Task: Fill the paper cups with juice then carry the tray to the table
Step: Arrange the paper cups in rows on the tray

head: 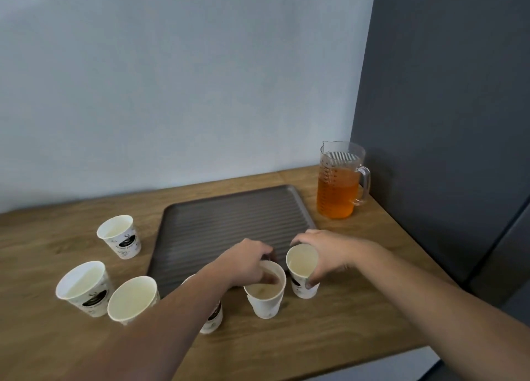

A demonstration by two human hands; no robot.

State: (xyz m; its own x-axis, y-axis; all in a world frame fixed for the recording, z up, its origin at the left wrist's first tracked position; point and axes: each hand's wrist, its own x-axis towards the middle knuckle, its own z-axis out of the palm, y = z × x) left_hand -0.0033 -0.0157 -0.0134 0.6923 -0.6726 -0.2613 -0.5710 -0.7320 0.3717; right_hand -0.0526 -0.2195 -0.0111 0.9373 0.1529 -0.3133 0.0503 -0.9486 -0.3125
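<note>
A dark ribbed tray lies on the wooden counter with nothing on it. Several white paper cups stand in front of it and to its left. My left hand grips the rim of one cup, thumb inside it. My right hand holds a second cup by its rim and side, just off the tray's near right corner. Other cups stand at far left, near left and beside it; one more is half hidden under my left forearm. A clear jug of orange juice stands at the back right.
The wooden counter ends at a pale wall behind and a dark grey panel on the right, close to the jug. Its front edge runs along the lower right.
</note>
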